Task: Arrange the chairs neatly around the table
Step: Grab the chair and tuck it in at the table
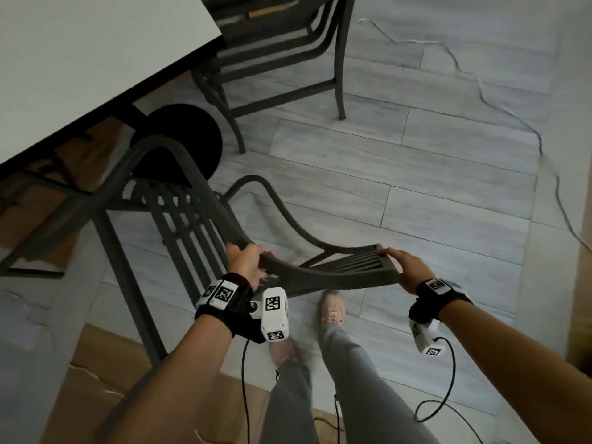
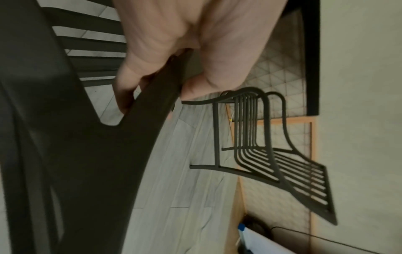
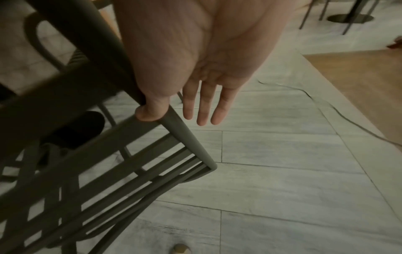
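Both hands hold the chair (image 1: 198,225)'s top rail, left (image 1: 245,262) wrapped, right (image 1: 405,267) thumb-hooked, fingers straight.

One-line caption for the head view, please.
Both hands, left hand and right hand, hold a dark slatted chair by its backrest beside the white table.

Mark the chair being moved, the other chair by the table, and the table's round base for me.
held chair (image 1: 323,277), head view, on its curved top rail between the hands.
second chair (image 1: 339,59), head view, on its rear upright leg.
table base (image 1: 192,136), head view, on the black round disc on the floor.
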The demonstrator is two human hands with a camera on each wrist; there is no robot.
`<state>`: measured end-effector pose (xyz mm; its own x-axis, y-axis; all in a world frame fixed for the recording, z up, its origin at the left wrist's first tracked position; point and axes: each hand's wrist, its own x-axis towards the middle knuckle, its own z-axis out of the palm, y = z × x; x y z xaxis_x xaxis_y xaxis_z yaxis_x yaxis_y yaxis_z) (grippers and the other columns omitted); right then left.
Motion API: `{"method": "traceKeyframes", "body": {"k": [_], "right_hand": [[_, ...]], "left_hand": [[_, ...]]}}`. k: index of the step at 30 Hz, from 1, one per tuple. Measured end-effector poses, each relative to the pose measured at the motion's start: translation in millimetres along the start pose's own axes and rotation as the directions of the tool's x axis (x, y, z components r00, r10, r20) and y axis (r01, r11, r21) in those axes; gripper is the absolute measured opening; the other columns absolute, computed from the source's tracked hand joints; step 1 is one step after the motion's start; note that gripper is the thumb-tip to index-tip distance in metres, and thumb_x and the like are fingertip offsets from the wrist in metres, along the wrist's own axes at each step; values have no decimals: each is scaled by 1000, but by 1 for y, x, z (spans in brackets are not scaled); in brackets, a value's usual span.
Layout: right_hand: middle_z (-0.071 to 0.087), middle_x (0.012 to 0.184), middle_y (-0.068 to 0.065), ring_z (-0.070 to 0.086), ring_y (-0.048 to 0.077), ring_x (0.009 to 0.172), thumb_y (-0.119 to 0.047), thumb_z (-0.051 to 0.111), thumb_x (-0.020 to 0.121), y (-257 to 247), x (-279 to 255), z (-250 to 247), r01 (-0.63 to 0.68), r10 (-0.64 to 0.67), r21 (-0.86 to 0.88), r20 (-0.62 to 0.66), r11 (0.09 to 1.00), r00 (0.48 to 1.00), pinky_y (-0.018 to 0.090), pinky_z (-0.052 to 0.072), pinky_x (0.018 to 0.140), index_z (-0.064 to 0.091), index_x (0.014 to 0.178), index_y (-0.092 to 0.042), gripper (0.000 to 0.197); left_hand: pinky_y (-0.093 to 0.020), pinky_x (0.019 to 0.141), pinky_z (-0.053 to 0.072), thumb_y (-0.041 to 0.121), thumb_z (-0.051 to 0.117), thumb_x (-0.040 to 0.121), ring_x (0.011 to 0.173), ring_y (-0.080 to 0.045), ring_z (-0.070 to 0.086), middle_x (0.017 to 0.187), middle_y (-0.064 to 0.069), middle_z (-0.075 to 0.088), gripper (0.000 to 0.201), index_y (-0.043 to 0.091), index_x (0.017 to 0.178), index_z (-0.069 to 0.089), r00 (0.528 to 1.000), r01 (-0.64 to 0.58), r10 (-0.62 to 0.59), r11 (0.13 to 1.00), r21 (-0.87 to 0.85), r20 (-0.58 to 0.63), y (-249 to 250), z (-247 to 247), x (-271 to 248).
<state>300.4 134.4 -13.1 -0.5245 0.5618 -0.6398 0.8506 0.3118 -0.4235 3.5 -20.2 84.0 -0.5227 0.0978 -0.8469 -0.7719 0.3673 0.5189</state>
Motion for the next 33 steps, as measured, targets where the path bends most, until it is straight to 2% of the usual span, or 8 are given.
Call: {"method": "traceKeyframes", "body": {"k": [6,11,17,20,26,29,31,33], "right_hand": [[63,122,13,58,34,110,-14,69,80,-23,-23,-12,31,-30,-86,13,996,999,44,48,92,61,115,-16,35],[69,86,4,64,29,83,-9,78,64,-44,-59,-13,199,-201,-113,-5,973,980,33,49,76,69,73,-23,19],[50,65,-12,50,10,55,-4,80,60,-107,-105,-30,490,-507,-141,-137,861,851,16,33,55,66,54,-14,18],[51,62,-2,48,14,55,5,78,61,-154,-111,-49,543,-587,-232,-209,807,782,21,34,56,63,51,-9,23],[49,65,-2,48,19,59,12,71,46,-264,-146,-87,613,-706,-384,-175,691,686,32,42,57,65,54,-4,19],[48,63,-1,51,24,60,10,71,43,-302,-168,-93,656,-792,-493,-123,571,597,36,46,51,60,51,-5,19],[52,61,3,54,27,61,7,71,43,-321,-183,-92,664,-830,-558,-84,498,552,38,48,46,59,50,-6,18],[52,59,3,54,26,58,4,71,43,-334,-198,-85,670,-851,-599,-38,439,523,34,47,43,57,48,-7,18]], "left_hand": [[-49,68,55,-12,47,84,81,-31,64,103,-21,55,52,5,132,42,996,42,-36,996,-77,82,21,-65,-52],[-52,73,54,-10,49,85,88,-28,62,106,-17,54,44,10,124,48,984,59,-41,994,-97,173,27,-135,-99],[-55,79,48,-10,38,90,91,-27,57,94,-15,53,25,7,104,50,958,66,-53,997,-39,282,48,-220,-135],[-50,87,44,-7,33,91,85,-25,54,83,-13,51,21,6,82,47,950,101,-74,992,-74,302,60,-263,-138],[-47,90,46,-2,37,92,86,-27,61,85,-11,58,26,3,80,60,948,23,4,996,-81,320,70,-347,-122],[-46,86,51,5,70,71,86,-26,70,86,-10,70,6,9,73,73,912,2,6,1000,-19,409,65,-377,-117],[-47,93,46,9,91,36,83,-24,74,85,-8,76,36,9,69,78,884,11,-42,998,69,467,58,-395,-98],[-48,101,38,7,92,34,86,-27,74,87,-11,77,44,4,76,78,891,76,-137,985,156,434,50,-410,-84]]}}
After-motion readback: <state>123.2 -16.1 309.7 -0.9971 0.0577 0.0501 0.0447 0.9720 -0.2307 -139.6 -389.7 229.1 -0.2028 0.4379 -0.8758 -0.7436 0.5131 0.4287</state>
